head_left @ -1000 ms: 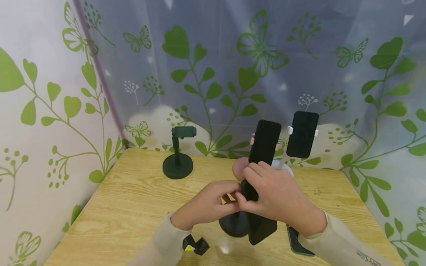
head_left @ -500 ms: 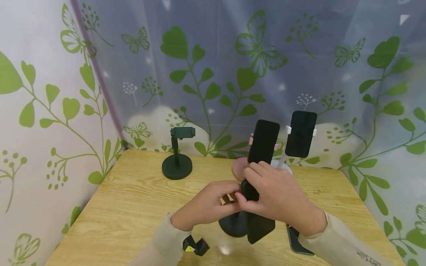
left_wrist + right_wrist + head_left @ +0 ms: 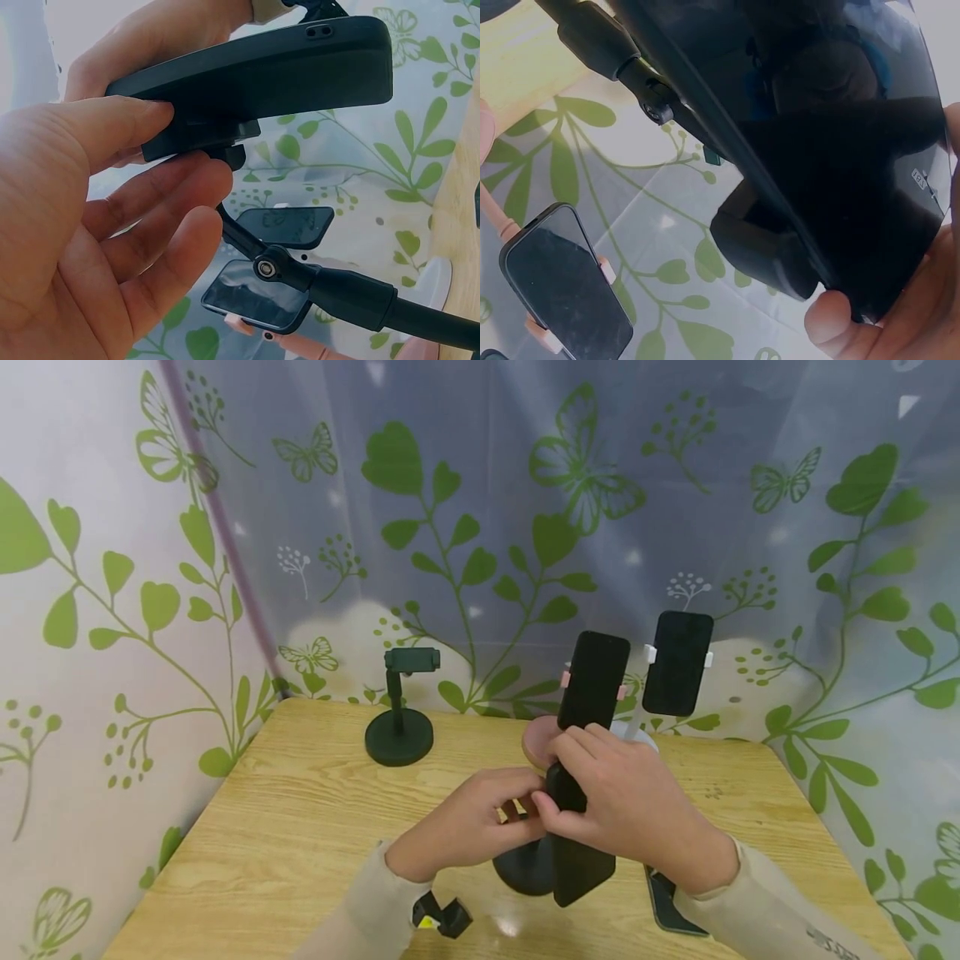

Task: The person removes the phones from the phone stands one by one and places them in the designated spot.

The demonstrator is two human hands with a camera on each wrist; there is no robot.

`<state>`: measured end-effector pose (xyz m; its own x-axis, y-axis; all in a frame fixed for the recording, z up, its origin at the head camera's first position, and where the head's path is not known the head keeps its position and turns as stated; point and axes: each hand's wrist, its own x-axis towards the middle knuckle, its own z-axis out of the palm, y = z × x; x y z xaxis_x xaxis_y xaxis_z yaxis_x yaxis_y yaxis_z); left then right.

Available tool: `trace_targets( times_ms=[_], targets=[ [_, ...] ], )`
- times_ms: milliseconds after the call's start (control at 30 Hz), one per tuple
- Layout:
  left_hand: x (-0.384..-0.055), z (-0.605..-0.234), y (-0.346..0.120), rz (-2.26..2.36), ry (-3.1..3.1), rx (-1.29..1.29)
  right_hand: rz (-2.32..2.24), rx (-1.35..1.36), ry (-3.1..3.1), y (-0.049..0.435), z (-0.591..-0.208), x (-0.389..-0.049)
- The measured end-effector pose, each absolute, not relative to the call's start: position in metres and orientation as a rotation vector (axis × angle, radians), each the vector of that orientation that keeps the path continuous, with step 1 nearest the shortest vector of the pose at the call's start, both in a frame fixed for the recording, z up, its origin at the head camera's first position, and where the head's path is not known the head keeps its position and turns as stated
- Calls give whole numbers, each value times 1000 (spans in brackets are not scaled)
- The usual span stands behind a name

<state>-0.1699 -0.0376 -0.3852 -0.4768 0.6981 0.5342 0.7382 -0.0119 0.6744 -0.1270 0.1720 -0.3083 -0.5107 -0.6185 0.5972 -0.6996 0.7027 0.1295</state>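
A black phone (image 3: 582, 868) hangs tilted above a black phone stand, whose round base (image 3: 525, 867) rests on the table. My right hand (image 3: 626, 802) grips the phone's upper end, with the thumb on its near side. My left hand (image 3: 480, 814) is at the stand's clamp (image 3: 202, 139) behind the phone; the thumb and fingers pinch it in the left wrist view. The stand's jointed arm (image 3: 345, 296) runs down from that clamp. In the right wrist view the phone's dark screen (image 3: 840, 165) faces the camera, and the clamp (image 3: 757, 240) sticks out past its edge.
A pink stand (image 3: 540, 739) and a white stand (image 3: 636, 735) behind my hands each hold a black phone. At the back left stands a dark green stand (image 3: 399, 735) with no phone. Another phone (image 3: 670, 906) lies beneath my right forearm on the wooden table (image 3: 300, 827).
The phone's lower end has swung slightly to the left as it turns in my right hand. My left hand stays at the clamp, nearly unmoved.
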Motion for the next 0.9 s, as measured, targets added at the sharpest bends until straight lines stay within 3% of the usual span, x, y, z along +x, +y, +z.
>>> trace_targets(
  times_ms=[900],
  targets=[
    [-166, -384, -34, -1532, -2199, -1549, 126, 994, -2185, 176, -304, -117]
  ],
)
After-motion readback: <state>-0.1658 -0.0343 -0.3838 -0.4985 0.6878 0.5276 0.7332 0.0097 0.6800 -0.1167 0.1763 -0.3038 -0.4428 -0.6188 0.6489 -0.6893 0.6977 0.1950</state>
